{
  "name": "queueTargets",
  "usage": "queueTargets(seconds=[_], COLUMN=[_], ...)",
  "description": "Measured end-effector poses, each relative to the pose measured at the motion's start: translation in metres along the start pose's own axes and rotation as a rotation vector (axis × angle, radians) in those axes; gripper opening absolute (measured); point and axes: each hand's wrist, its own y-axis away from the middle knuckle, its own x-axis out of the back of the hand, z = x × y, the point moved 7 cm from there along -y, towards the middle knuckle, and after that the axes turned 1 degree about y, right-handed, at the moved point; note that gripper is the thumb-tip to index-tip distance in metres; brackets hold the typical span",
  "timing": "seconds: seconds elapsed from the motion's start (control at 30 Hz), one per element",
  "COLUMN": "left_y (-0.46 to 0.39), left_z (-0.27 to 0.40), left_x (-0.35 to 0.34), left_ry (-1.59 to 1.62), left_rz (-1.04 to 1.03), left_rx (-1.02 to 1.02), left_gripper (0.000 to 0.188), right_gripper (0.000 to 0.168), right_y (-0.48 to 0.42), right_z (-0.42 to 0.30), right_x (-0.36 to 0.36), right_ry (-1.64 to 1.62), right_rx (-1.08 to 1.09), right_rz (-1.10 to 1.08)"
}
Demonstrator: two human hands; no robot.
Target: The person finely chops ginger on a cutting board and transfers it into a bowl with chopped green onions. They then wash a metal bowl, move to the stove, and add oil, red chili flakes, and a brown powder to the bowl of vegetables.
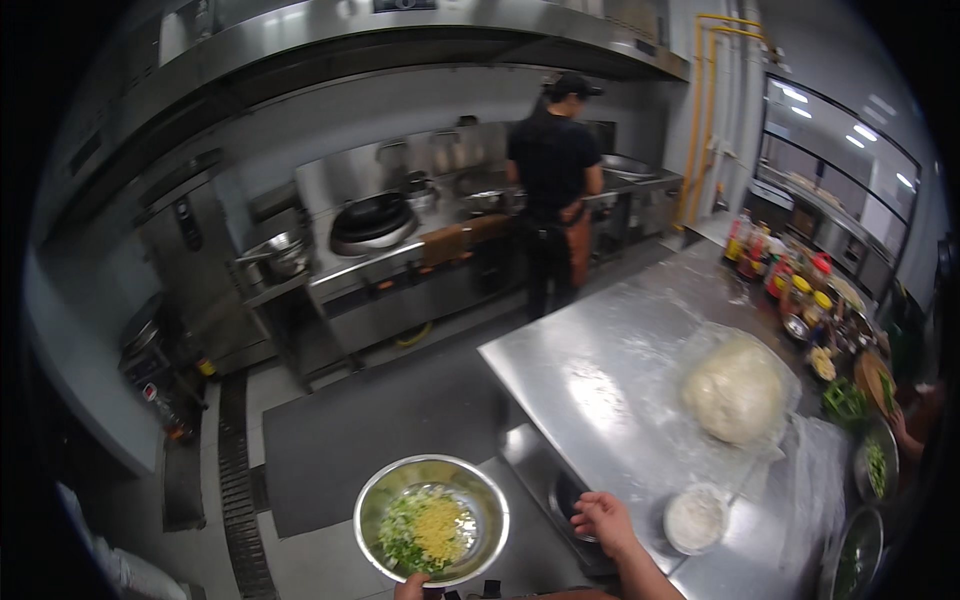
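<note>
My left hand (pixel 412 587) grips the near rim of a stainless steel bowl (pixel 367 517), held above the floor left of the table. Inside lie chopped green scallions (pixel 401 525) and a heap of finely minced yellow pieces (pixel 439 529), perhaps ginger or garlic. My right hand (pixel 606 521) is empty, its fingers loosely bent, over the edge of the steel table (pixel 555 375). Just right of it stands a white tub of flour-like powder (pixel 696 519). Farther back, a large mound of dough (pixel 735 390) rests under clear plastic film.
A co-worker (pixel 555 165) stands with their back to me at the wok range (pixel 360 262). Along the table's right side are sauce bottles (pixel 780 270), green peppers (pixel 844 397) and metal bowls (pixel 859 547). Another person's hand (pixel 907 435) shows at the far right. A dark mat (pixel 360 450) covers the floor.
</note>
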Motion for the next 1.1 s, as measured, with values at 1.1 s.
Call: queueTargets(seconds=[1.1], left_y=[-0.466], left_z=[0.374], left_x=[-0.094], left_ry=[0.005], left_rz=[0.094], left_rx=[0.049], left_gripper=[0.062], right_gripper=[0.027], right_y=[-0.579], right_z=[-0.074], right_x=[-0.41], right_ry=[0.064], right_rx=[-0.358], right_rz=[-0.175])
